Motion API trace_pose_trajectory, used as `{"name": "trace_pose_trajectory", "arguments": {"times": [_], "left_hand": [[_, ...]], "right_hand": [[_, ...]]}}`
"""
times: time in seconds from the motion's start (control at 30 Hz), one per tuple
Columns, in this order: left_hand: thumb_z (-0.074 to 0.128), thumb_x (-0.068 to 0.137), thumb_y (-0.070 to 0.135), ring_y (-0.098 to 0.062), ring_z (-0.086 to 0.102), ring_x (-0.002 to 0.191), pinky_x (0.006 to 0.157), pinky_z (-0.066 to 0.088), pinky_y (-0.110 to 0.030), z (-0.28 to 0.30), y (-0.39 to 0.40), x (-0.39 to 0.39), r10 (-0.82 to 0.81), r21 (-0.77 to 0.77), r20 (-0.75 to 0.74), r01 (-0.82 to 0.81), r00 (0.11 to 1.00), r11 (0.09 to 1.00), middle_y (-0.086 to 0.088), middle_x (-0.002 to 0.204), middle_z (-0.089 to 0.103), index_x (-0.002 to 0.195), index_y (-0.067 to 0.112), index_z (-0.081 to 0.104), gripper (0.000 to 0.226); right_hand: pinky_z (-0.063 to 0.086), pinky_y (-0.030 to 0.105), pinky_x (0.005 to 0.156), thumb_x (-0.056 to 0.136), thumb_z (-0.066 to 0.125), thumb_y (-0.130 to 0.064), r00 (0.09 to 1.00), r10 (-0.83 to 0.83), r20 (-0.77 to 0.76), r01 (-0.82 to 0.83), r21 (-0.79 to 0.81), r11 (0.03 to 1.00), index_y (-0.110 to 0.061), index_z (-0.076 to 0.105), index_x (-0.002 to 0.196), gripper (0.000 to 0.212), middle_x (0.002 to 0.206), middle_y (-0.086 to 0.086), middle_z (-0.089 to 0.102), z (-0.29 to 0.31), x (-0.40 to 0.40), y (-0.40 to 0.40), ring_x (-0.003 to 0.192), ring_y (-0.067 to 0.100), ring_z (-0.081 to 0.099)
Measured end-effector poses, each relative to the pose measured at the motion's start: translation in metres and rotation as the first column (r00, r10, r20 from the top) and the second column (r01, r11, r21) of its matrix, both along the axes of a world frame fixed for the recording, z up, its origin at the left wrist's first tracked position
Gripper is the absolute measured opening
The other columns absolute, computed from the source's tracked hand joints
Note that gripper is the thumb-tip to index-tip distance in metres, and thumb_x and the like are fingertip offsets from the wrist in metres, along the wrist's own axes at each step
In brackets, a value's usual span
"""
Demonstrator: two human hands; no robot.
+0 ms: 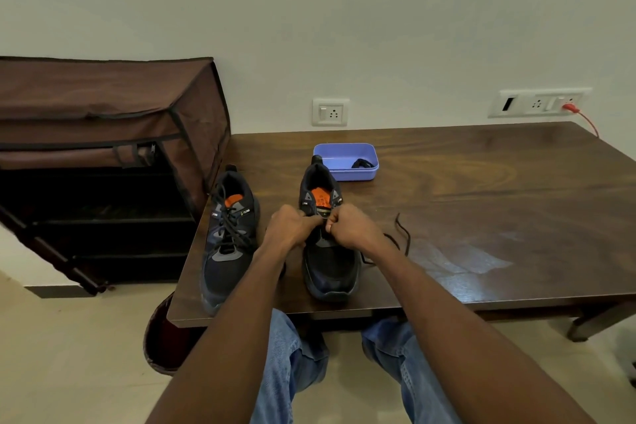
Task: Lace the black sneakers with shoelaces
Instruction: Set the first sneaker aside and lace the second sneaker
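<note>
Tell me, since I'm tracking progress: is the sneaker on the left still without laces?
No, the left sneaker already has a black lace criss-crossed up its eyelets.

Legible markings, listed by position relative to the two hands' grip:

- Right sneaker (328,251), the one gripped: orange insole (322,197) just beyond the grip, printed "AIR".
- Left sneaker (228,237), left of the grip: small white brand tags on each side of the tongue, too small to read with certainty.
</note>
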State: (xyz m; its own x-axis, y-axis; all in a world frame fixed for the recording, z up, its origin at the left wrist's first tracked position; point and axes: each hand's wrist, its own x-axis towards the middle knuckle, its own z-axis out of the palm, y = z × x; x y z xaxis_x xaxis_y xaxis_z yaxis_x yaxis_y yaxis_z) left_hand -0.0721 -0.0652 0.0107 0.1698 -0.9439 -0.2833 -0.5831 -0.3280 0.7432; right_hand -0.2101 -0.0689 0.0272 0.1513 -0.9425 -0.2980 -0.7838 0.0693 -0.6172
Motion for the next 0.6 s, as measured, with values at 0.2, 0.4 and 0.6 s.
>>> {"name": "trace_pose_trajectory", "arguments": {"times": [0.2, 0.4, 0.6], "left_hand": [[0.068, 0.090, 0.035, -0.009, 0.051, 0.043, 0.049, 0.040, -0.024, 0.003, 0.005, -0.003, 0.034, -0.012, -0.035, -0.034, 0.999, 0.999, -0.003, 0.063, 0.065, 0.078, 0.007, 0.068, 0.031], [0.062, 0.092, 0.036, -0.016, 0.054, 0.045, 0.058, 0.046, -0.029, 0.001, 0.007, 0.000, 0.014, -0.025, -0.011, -0.014, 1.000, 1.000, -0.014, 0.071, 0.073, 0.065, 0.009, 0.065, 0.037], [0.059, 0.093, 0.030, -0.019, 0.058, 0.050, 0.056, 0.047, -0.030, 0.006, 0.006, -0.005, 0.009, -0.002, 0.005, -0.009, 1.000, 1.000, -0.006, 0.064, 0.067, 0.075, 0.008, 0.069, 0.031]], "right_hand": [[0.042, 0.034, 0.065, 0.093, 0.049, -0.007, 0.897, -0.385, 0.217, 0.385, 0.045, 0.922, -0.011, 0.048, 0.072, 0.022, 0.082, 0.008, 0.054, -0.001, -0.010, -0.001, 0.075, 0.021, 0.052], [0.047, 0.035, 0.088, 0.085, 0.059, -0.002, 0.995, -0.061, 0.078, 0.081, -0.288, 0.954, -0.013, 0.062, 0.093, 0.014, 0.121, 0.005, 0.048, -0.003, -0.006, -0.001, 0.107, 0.025, 0.055], [0.030, 0.040, 0.116, 0.094, 0.061, -0.020, 0.947, 0.202, -0.249, -0.240, -0.136, 0.961, -0.017, 0.069, 0.122, 0.029, 0.157, 0.014, 0.021, -0.012, 0.000, -0.003, 0.137, 0.032, 0.033]]}}
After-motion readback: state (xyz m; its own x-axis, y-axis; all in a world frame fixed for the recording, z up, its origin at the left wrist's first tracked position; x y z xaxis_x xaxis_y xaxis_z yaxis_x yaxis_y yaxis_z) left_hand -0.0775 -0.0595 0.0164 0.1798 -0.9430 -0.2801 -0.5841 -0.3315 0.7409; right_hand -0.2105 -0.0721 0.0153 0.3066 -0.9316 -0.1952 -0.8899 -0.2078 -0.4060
